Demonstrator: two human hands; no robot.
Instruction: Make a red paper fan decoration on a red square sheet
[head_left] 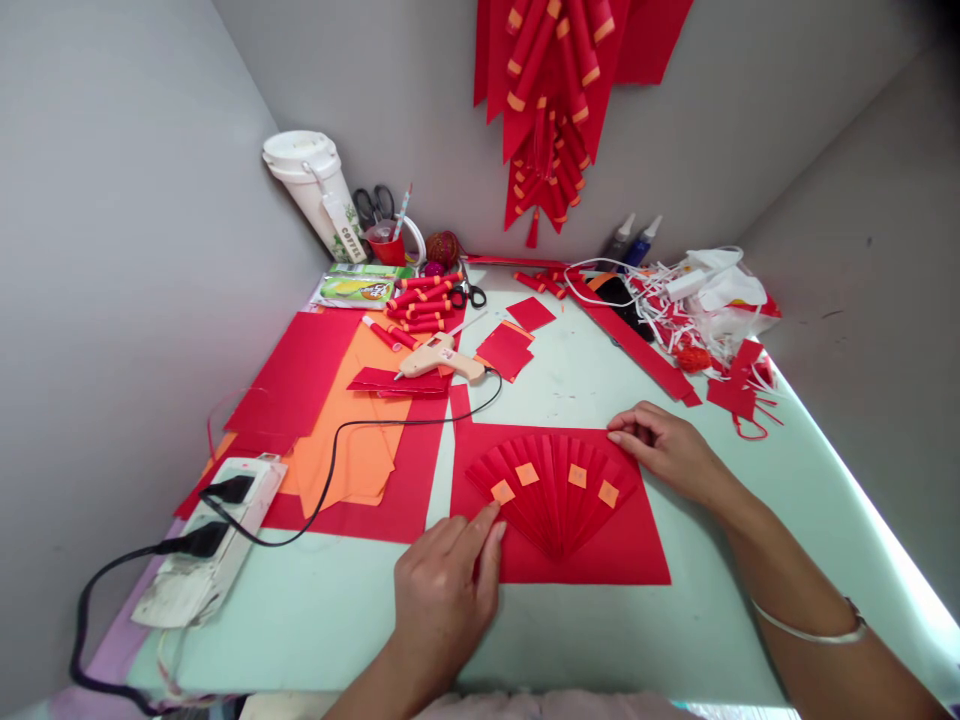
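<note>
A pleated red paper fan [555, 500] lies spread on a red sheet [630, 555] near the table's front edge. Four small orange squares sit in an arc across its folds. My left hand [452, 570] rests at the fan's left side, its index fingertip against the lower edge of the leftmost orange square [502, 492] and the thumb a little apart, holding nothing. At the sheet's upper right corner, my right hand [664, 447] pinches the paper edge between thumb and fingers.
A glue gun [442, 358] lies behind the fan, its black cord running left to a power strip [217, 535]. Orange sheets [349, 440], red paper rolls [424, 305], scissors [469, 292] and a white cup [315, 190] stand left. Paper scraps and plastic [697, 300] heap at right.
</note>
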